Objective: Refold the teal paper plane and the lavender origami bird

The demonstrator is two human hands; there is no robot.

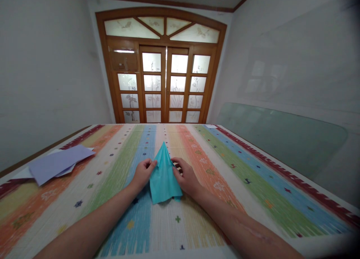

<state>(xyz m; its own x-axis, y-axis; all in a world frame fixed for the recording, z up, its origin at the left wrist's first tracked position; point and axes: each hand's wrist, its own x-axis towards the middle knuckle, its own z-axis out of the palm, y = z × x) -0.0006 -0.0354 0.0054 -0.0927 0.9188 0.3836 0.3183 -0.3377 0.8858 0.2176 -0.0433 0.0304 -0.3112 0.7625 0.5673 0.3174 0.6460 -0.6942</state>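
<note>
A teal sheet of paper (163,178), folded to a point that aims away from me, lies on the striped table covering (253,176). My left hand (143,173) pinches its left edge with thumb and fingers. My right hand (186,177) presses on its right edge, fingers curled over the fold. Both forearms reach in from the bottom of the view.
A loose stack of pale purple and light blue paper sheets (57,163) lies at the table's left edge. A glass pane (281,135) leans against the right wall. Wooden doors with frosted panes (165,86) stand beyond the far table edge.
</note>
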